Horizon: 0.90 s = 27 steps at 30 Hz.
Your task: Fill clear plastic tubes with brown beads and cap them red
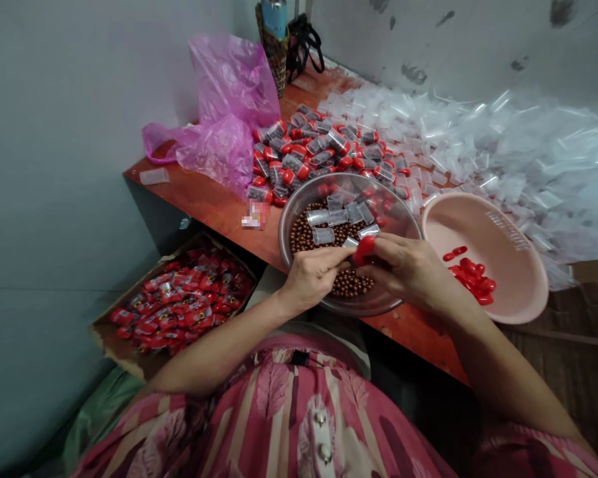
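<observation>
A clear bowl [413, 229] holds small brown balls [351, 284] and several clear plastic cups [323, 236]. Over it, my right hand [403, 265] grips a red cap [364, 251] between thumb and fingers. My left hand [311, 275] is closed, its fingertips meeting the cap's left side at a clear cup [349, 243] that is mostly hidden; whether this cup is held or lies in the bowl is hard to tell. Right of the bowl, a pink basin [518, 279] contains red caps [473, 279].
Filled, red-capped cups [323, 143] are heaped behind the bowl. Many clear cups [478, 139] cover the back right. A pink plastic bag [224, 133] lies at the back left of the red table [204, 196]. Below it stands a box [102, 332] of red packets [179, 299].
</observation>
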Each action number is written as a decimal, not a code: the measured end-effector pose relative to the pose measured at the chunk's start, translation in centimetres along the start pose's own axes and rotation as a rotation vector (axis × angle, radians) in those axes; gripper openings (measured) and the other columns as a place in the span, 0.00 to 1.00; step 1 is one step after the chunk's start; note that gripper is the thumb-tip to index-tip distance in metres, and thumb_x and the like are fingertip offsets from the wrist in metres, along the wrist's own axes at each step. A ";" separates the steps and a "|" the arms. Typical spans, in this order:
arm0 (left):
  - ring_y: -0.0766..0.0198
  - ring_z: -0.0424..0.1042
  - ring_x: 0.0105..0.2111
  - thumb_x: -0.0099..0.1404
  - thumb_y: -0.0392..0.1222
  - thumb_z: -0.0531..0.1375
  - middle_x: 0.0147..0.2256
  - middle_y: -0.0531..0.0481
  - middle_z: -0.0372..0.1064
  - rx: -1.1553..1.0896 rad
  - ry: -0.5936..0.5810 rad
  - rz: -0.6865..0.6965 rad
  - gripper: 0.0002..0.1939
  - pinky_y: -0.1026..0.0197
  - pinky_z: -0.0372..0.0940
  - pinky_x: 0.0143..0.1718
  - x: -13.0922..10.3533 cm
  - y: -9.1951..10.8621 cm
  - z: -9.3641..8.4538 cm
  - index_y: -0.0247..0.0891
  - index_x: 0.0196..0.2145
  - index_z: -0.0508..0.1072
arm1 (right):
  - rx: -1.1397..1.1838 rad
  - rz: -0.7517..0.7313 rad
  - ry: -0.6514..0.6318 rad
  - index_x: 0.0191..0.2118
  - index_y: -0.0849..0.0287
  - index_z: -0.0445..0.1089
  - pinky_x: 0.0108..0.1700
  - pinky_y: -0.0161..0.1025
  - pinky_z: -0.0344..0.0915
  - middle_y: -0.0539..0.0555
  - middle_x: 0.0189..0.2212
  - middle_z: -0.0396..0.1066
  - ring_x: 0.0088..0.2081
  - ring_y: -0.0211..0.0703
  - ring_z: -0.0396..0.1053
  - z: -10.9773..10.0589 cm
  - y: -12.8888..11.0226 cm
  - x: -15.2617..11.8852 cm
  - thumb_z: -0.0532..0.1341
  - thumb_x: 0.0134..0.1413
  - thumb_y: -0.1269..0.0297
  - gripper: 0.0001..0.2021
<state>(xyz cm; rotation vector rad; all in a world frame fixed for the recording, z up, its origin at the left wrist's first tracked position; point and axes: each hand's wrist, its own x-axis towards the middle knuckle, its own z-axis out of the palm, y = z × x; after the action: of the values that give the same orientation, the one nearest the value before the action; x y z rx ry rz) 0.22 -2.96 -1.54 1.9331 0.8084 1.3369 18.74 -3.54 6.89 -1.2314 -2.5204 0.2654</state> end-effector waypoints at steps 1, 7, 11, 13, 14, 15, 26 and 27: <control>0.63 0.80 0.41 0.63 0.28 0.58 0.42 0.46 0.80 0.028 -0.009 0.022 0.15 0.65 0.73 0.45 -0.1 -0.1 0.0 0.35 0.46 0.78 | -0.014 -0.006 -0.016 0.31 0.61 0.67 0.28 0.34 0.59 0.53 0.26 0.68 0.25 0.38 0.64 0.2 0.2 0.1 0.60 0.58 0.67 0.05; 0.60 0.80 0.42 0.64 0.32 0.59 0.43 0.46 0.80 0.023 -0.019 -0.136 0.14 0.62 0.73 0.46 0.1 -0.1 0.0 0.36 0.46 0.79 | 0.024 -0.025 -0.079 0.35 0.60 0.70 0.32 0.35 0.65 0.55 0.29 0.72 0.29 0.40 0.70 0.4 1.7 0.7 0.61 0.59 0.64 0.05; 0.58 0.80 0.40 0.62 0.34 0.61 0.40 0.48 0.80 -0.118 -0.063 -0.327 0.12 0.60 0.72 0.44 0.9 0.3 -0.1 0.40 0.43 0.81 | -0.166 -0.011 -0.027 0.60 0.55 0.63 0.49 0.48 0.68 0.62 0.54 0.70 0.53 0.54 0.70 -0.8 1.2 1.1 0.60 0.59 0.64 0.23; 0.57 0.79 0.40 0.61 0.36 0.62 0.40 0.49 0.80 -0.188 -0.081 -0.366 0.12 0.59 0.72 0.45 1.1 0.3 -0.2 0.41 0.42 0.81 | -0.253 -0.089 -0.047 0.65 0.51 0.57 0.59 0.54 0.61 0.59 0.61 0.63 0.62 0.55 0.60 -1.4 0.5 1.3 0.57 0.61 0.68 0.27; 0.57 0.79 0.41 0.61 0.36 0.62 0.40 0.49 0.80 -0.219 -0.074 -0.385 0.12 0.58 0.71 0.45 1.1 0.2 -0.2 0.41 0.42 0.81 | -0.273 -0.140 -0.066 0.65 0.51 0.57 0.62 0.56 0.57 0.58 0.62 0.63 0.64 0.55 0.58 -1.5 0.3 1.4 0.55 0.61 0.70 0.27; 0.56 0.79 0.41 0.61 0.37 0.62 0.41 0.50 0.80 -0.249 -0.052 -0.407 0.12 0.57 0.71 0.46 1.1 0.0 -0.2 0.41 0.42 0.81 | -0.288 -0.179 -0.077 0.65 0.51 0.58 0.63 0.56 0.56 0.57 0.62 0.63 0.64 0.54 0.57 -1.5 0.2 1.5 0.54 0.62 0.71 0.26; 0.62 0.76 0.39 0.57 0.40 0.64 0.40 0.46 0.79 -0.607 0.151 -0.589 0.16 0.60 0.69 0.45 1.6 -1.1 0.5 0.34 0.44 0.77 | -0.284 -0.032 0.238 0.67 0.70 0.47 0.51 0.57 0.67 0.72 0.51 0.68 0.52 0.62 0.67 4.2 0.8 0.5 0.62 0.57 0.55 0.40; 0.62 0.76 0.39 0.57 0.40 0.64 0.40 0.47 0.79 -0.628 0.158 -0.595 0.16 0.60 0.69 0.45 1.6 -1.1 0.6 0.34 0.44 0.77 | -0.294 -0.023 0.270 0.67 0.70 0.48 0.50 0.57 0.67 0.72 0.50 0.69 0.51 0.62 0.68 4.7 0.7 0.6 0.62 0.56 0.55 0.39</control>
<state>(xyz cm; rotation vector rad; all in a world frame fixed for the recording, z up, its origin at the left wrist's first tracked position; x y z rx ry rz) 1.13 -1.09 -1.71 1.0056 0.8225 1.1820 17.19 -2.79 2.47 -1.2442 -2.3911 -0.2711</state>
